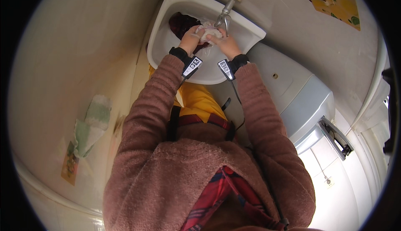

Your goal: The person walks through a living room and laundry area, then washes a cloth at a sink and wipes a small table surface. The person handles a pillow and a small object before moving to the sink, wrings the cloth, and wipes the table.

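Note:
Both my hands are over a white wash basin (158, 40), under a metal tap (225, 13). My left hand (190, 39) grips the left side of a bunched white cloth (210, 34). On its right side my right hand (228, 45) holds the same cloth, thumb pressed onto it, close beside the tap lever. Water seems to run over the cloth, though the stream is hard to make out. A dark red wet cloth (181, 24) lies in the basin, partly hidden behind my left hand and the white cloth.
A grey washing machine (282, 61) stands right of the basin. Walls close in on the left and behind the tap. Green and white patches (94, 124) cling to the left wall, and a yellow sticker (335, 4) is at upper right. A cable (235, 91) hangs from my right wrist.

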The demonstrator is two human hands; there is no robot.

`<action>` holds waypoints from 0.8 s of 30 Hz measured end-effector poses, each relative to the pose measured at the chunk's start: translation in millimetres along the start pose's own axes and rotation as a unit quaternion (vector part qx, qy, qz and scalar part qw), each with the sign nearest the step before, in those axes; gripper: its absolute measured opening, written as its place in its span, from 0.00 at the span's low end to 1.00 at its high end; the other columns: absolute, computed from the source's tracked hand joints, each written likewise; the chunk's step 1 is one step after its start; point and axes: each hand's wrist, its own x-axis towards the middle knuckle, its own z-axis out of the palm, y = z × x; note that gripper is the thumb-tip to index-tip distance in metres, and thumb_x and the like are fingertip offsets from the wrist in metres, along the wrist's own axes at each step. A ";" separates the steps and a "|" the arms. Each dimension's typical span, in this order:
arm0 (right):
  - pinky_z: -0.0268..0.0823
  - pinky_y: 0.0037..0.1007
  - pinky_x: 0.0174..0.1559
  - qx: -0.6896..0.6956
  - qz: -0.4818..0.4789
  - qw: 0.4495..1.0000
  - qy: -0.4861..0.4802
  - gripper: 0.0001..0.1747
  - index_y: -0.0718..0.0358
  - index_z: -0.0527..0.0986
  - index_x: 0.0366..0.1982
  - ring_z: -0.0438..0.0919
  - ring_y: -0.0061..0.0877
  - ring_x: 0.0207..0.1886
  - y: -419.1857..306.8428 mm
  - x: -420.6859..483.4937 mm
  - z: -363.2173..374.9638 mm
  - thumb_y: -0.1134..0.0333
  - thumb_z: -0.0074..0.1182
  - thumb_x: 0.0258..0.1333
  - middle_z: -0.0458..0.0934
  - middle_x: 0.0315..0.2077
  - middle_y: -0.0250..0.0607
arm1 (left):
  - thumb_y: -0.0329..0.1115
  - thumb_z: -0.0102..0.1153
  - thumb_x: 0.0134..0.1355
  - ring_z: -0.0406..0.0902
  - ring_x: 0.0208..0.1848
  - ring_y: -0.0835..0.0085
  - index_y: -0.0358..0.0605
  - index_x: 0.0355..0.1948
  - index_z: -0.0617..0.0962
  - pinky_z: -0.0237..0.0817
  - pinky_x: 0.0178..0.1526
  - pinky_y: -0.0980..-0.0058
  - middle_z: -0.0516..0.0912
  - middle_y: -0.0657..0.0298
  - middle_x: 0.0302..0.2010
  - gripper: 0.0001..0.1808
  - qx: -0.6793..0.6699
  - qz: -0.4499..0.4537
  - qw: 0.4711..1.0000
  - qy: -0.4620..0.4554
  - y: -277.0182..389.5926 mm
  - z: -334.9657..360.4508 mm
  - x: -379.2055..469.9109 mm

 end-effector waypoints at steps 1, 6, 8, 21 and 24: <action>0.65 0.26 0.50 0.002 0.002 1.000 0.031 0.28 0.67 0.73 0.52 0.74 0.22 0.45 6.0 -6.2 6.5 0.58 0.63 0.54 0.79 0.43 0.41 | 0.43 0.52 0.68 0.75 0.46 0.79 0.41 0.62 0.67 0.68 0.45 0.81 0.78 0.64 0.48 0.26 0.003 -0.005 1.000 -0.009 -0.2 1.1 -0.5; 0.66 0.28 0.47 -0.059 -0.046 0.995 0.059 0.24 0.69 0.75 0.46 0.75 0.24 0.41 7.5 1.7 3.0 0.59 0.62 0.54 0.80 0.38 0.42 | 0.39 0.53 0.67 0.73 0.50 0.80 0.41 0.63 0.65 0.67 0.48 0.81 0.77 0.65 0.50 0.26 -0.027 0.024 0.999 -0.023 -1.5 10.9 -5.1; 0.64 0.27 0.50 -0.050 -0.026 0.997 0.057 0.24 0.71 0.75 0.47 0.74 0.23 0.44 10.4 1.7 5.1 0.60 0.62 0.54 0.80 0.39 0.42 | 0.37 0.54 0.66 0.74 0.49 0.80 0.41 0.63 0.66 0.68 0.48 0.82 0.76 0.65 0.50 0.26 -0.066 0.059 0.995 -0.040 -2.1 12.4 -6.3; 0.67 0.24 0.40 0.037 -0.048 0.996 0.063 0.18 0.60 0.74 0.51 0.76 0.21 0.36 35.2 -1.9 33.5 0.70 0.55 0.58 0.80 0.34 0.37 | 0.36 0.46 0.69 0.78 0.46 0.73 0.38 0.61 0.66 0.71 0.49 0.77 0.78 0.60 0.48 0.22 -0.083 -0.035 0.995 0.038 -7.7 -5.4 9.0; 0.68 0.26 0.46 -0.008 -0.120 0.990 0.076 0.21 0.57 0.72 0.56 0.78 0.29 0.44 32.7 8.9 26.1 0.72 0.52 0.59 0.80 0.41 0.43 | 0.35 0.46 0.69 0.76 0.51 0.71 0.38 0.61 0.65 0.69 0.53 0.74 0.75 0.59 0.52 0.22 -0.123 -0.026 0.992 0.018 -10.7 -2.6 9.4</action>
